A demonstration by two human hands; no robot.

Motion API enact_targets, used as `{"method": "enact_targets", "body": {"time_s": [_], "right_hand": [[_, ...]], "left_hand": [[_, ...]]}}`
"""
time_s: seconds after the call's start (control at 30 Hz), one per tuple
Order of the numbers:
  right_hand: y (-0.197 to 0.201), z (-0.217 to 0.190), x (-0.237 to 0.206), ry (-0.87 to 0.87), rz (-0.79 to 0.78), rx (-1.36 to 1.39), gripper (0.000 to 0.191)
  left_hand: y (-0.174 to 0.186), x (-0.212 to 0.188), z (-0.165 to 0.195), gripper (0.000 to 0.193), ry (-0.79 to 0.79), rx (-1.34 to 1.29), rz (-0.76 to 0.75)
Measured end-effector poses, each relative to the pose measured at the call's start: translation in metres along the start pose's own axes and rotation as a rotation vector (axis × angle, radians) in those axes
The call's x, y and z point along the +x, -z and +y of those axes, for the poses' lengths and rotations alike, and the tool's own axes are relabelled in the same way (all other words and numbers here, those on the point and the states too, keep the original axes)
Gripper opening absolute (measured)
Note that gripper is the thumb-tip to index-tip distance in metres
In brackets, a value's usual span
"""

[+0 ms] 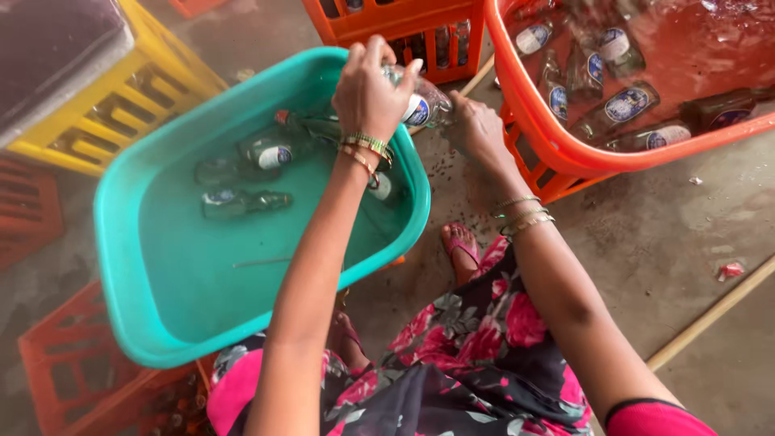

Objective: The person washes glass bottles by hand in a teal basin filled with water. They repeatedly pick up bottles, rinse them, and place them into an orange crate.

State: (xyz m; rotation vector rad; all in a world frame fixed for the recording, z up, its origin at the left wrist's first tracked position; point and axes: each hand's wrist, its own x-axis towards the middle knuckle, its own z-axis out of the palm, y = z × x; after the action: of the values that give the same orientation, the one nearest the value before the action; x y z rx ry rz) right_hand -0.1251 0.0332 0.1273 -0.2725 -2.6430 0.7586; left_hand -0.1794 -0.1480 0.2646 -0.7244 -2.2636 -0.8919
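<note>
My left hand (370, 87) grips the body of a clear glass bottle (421, 103) with a blue and white label, held over the right rim of a teal tub (121, 266). My right hand (476, 127) holds the same bottle at its other end, just outside the tub. Several more labelled bottles (266, 152) lie in the water inside the tub. Bangles circle both wrists.
An orange basket (565, 153) full of water and bottles (626, 103) stands at the upper right. Orange crates (404, 28) sit behind, a yellow crate (105, 113) at upper left, red crates (73, 371) at lower left. A wooden stick (710, 315) lies on the wet concrete floor.
</note>
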Motion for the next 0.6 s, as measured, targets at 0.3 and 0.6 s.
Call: {"method": "enact_targets", "body": {"time_s": [0.3,0.6], "right_hand": [[0.037,-0.014,0.000,0.147,0.108,0.232,0.046],[0.049,-0.016,0.008,0.016,-0.266,0.886,0.049]], "left_hand": [[-0.032,-0.009,-0.068,0.035,0.226,-0.200,-0.009],[-0.053,-0.104,-0.140,0.047,1.270,-1.150,-0.253]]}}
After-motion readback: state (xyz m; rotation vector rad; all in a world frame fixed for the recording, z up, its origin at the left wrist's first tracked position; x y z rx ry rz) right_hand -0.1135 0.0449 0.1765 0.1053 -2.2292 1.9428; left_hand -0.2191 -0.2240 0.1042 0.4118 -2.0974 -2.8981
